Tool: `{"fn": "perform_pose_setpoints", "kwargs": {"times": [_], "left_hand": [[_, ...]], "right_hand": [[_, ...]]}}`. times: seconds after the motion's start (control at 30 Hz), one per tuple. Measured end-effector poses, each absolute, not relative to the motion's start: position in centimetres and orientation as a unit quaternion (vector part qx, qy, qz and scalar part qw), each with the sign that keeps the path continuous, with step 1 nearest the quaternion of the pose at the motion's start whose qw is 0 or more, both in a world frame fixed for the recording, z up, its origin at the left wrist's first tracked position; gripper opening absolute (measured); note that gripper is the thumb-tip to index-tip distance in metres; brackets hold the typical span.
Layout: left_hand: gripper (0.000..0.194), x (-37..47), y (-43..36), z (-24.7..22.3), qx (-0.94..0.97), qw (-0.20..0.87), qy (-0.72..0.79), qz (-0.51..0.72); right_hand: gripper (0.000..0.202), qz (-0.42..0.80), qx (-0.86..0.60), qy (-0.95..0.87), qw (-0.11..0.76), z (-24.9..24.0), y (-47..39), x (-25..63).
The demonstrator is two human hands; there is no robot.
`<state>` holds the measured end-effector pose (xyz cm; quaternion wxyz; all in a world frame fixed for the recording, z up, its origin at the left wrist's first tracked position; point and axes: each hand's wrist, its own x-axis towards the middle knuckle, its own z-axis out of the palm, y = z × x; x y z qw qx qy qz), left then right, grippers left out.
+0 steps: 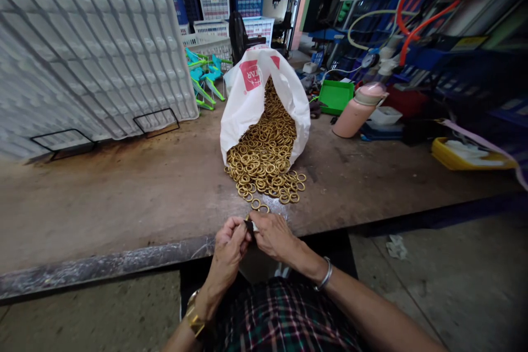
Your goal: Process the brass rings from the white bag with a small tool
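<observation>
My left hand (230, 245) and my right hand (275, 235) meet at the table's front edge, fingers pinched together. Between the fingertips shows a small dark piece (249, 227), with a brass-coloured sliver just above it; the fingers hide most of both. Something white shows at my right fingertips, too small to name. Just beyond the hands, a few loose brass-coloured rings (264, 208) lie on the tabletop. Behind them a heap of such rings (264, 159) spills from the mouth of a white plastic bag (243, 115) with red print, lying on its side.
The wooden table (124, 198) runs across the view. White ribbed panels (91, 38) stand at left beside black wire stands (157, 120) and teal-green clips (206, 77). Right are a green tray (336, 97), a pink bottle (358, 113) and a yellow tray (449, 159). Crates (247, 0) are stacked behind.
</observation>
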<state>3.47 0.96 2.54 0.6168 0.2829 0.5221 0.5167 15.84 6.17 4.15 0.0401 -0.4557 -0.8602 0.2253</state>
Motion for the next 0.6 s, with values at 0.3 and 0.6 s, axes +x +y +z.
{"fn": "perform_pose_setpoints", "kwargs": {"times": [0.3,0.6], "left_hand": [[0.032,3.4,0.9,2.4,0.295,0.588,0.551,0.513],[0.029,3.2,-0.4,3.6,0.347,0.592,0.535,0.493]], "right_hand": [[0.019,0.187,-0.472,-0.862,0.014,4.4,6.1,15.2],[0.024,0.173,-0.500,-0.849,-0.005,3.9,7.2,15.6]]}}
